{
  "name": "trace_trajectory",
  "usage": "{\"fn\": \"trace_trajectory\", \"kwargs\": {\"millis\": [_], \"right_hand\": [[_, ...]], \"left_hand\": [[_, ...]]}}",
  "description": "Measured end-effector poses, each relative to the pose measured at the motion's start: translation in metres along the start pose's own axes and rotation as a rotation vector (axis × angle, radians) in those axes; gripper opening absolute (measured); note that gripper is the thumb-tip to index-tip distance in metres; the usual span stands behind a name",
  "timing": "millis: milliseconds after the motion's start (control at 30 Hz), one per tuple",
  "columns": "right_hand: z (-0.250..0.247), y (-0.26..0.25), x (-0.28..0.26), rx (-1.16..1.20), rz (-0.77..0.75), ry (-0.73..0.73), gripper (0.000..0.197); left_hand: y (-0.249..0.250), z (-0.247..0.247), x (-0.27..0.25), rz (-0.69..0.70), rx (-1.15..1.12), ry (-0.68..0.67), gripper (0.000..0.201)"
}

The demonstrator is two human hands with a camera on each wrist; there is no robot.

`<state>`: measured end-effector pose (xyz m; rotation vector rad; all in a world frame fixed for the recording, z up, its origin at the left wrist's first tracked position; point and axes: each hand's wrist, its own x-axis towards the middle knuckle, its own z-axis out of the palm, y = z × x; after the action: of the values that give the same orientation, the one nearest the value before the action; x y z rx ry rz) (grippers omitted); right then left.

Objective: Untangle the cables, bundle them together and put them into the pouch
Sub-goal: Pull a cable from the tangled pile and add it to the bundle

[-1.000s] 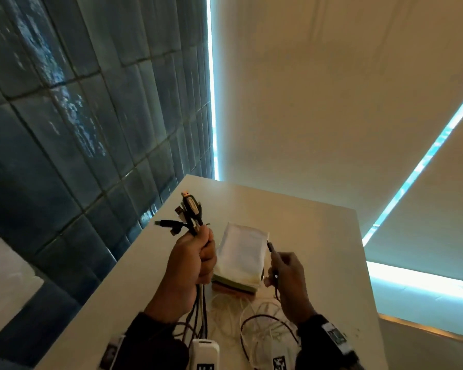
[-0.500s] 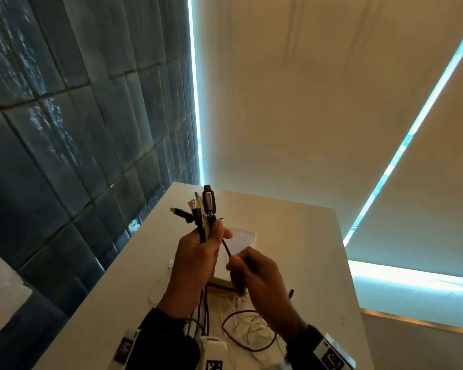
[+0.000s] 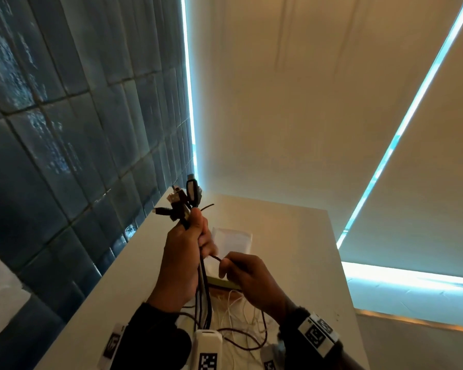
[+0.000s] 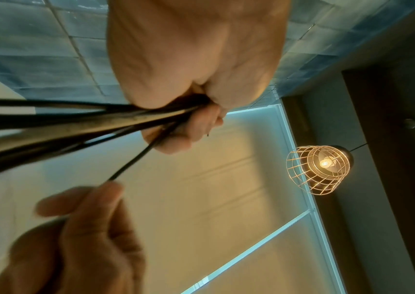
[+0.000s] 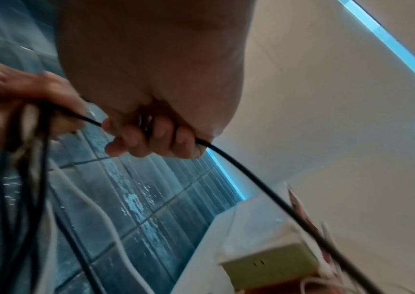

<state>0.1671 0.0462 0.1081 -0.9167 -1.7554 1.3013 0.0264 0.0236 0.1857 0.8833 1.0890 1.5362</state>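
My left hand (image 3: 187,252) is raised above the table and grips a bundle of dark cables (image 3: 203,295), their plug ends (image 3: 183,201) sticking up out of the fist. From below, the left wrist view shows the cables (image 4: 75,123) running into my left hand (image 4: 196,83). My right hand (image 3: 241,273) pinches one thin black cable (image 5: 251,179) just right of the bundle, the fingers (image 5: 151,137) curled round it. The white pouch (image 3: 233,240) lies on the table behind both hands, over a green-edged box (image 5: 269,264).
Loose white and dark cables (image 3: 241,327) lie on the white table (image 3: 292,263) near its front edge. A blue tiled wall (image 3: 64,156) borders the table on the left. A wire-cage lamp (image 4: 319,169) hangs overhead.
My right hand came over from beside the pouch, passed its black cable's end into the left-hand bundle and slid down the cable. The left hand rose a little.
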Motion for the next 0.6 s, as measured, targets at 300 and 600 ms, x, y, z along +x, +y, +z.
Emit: {"fn": "trace_trajectory", "kwargs": {"millis": [300,600], "right_hand": [[-0.007,0.071,0.000,-0.163,0.160,0.116,0.030],[-0.017,0.071,0.001,-0.093,0.351,0.329,0.025]], "left_hand": [[0.013,-0.011,0.001,0.081,-0.041,0.051,0.037],[0.007,-0.009,0.001,-0.021,0.029,0.061,0.037]]}}
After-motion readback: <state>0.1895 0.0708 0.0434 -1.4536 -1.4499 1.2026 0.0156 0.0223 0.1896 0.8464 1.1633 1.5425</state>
